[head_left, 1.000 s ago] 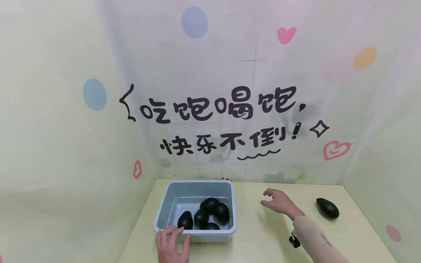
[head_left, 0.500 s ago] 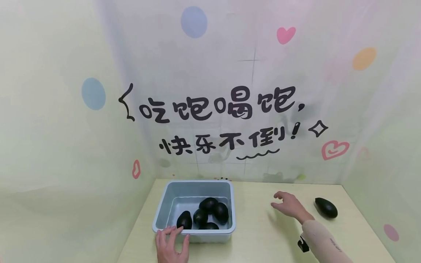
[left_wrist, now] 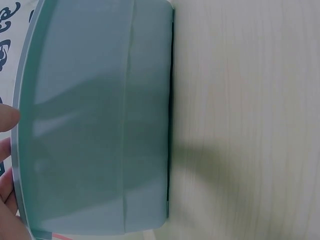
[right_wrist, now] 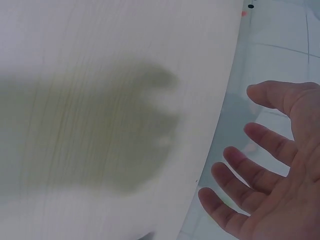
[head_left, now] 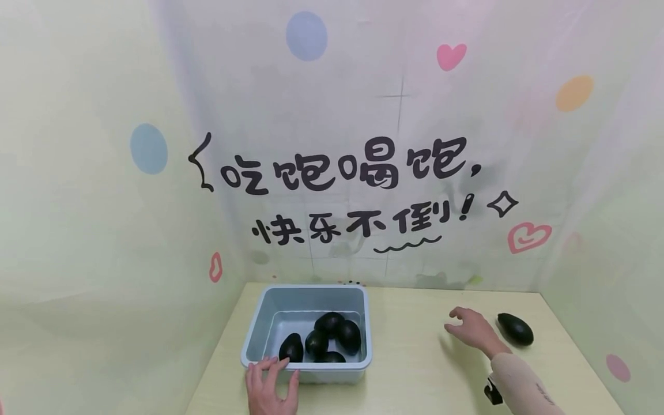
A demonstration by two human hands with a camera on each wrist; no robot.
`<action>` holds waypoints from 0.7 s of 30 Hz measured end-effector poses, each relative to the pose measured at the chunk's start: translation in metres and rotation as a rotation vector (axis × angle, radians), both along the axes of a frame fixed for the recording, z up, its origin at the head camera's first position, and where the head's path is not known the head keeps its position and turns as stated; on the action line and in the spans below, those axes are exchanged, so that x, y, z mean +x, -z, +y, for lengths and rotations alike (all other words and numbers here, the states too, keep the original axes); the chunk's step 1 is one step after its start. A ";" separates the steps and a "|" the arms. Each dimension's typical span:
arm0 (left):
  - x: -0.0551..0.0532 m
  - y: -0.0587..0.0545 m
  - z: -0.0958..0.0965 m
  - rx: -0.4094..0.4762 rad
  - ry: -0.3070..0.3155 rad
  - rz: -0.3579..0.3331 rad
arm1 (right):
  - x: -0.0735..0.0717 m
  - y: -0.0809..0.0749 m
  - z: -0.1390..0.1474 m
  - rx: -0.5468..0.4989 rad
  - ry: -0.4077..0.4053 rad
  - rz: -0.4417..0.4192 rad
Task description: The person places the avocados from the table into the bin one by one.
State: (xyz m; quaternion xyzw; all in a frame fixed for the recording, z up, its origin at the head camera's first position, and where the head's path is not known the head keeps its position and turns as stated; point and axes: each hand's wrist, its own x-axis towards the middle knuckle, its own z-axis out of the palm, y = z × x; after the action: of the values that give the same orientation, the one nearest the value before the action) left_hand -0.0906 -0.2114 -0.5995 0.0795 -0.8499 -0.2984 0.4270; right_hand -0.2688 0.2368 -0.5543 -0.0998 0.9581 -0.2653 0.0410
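Note:
My left hand (head_left: 270, 397) is at the front rim of a pale blue-grey plastic bin (head_left: 311, 376). Its fingers hook over that rim and the thumb lies at the outer side, as the left wrist view shows along the bin's wall (left_wrist: 90, 125). Inside the bin are several glossy black avocados (head_left: 291, 347). My right hand (head_left: 473, 329) hovers above the table at the right, fingers spread and loosely bent, palm bare in the right wrist view. Another black avocado (head_left: 516, 329) lies on the table just right of it, apart from the fingers.
The pale wooden table (head_left: 404, 357) ends at a printed backdrop (head_left: 332, 115) at the back and both sides. A dark wrist device (head_left: 493, 392) is strapped under the right sleeve (head_left: 524, 383). The right hand's shadow (right_wrist: 115, 130) falls on the tabletop.
My right hand has moved rightward, away from the bin and closer to the lone avocado. The left hand, the bin and the avocados have stayed where they were.

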 end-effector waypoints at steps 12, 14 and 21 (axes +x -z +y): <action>0.000 0.002 0.000 -0.020 -0.008 0.031 | 0.001 -0.008 0.031 0.029 0.034 -0.007; -0.001 0.003 -0.001 -0.024 -0.003 0.033 | 0.002 -0.010 0.036 0.038 0.045 -0.002; 0.001 0.002 0.000 0.001 -0.010 -0.025 | 0.002 -0.016 0.051 0.117 0.168 0.030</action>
State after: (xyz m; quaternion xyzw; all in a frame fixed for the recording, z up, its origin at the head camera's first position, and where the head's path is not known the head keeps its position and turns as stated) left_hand -0.0900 -0.2111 -0.6012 0.0877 -0.8546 -0.2959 0.4176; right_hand -0.2663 0.2877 -0.5381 -0.0205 0.9775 -0.2097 0.0101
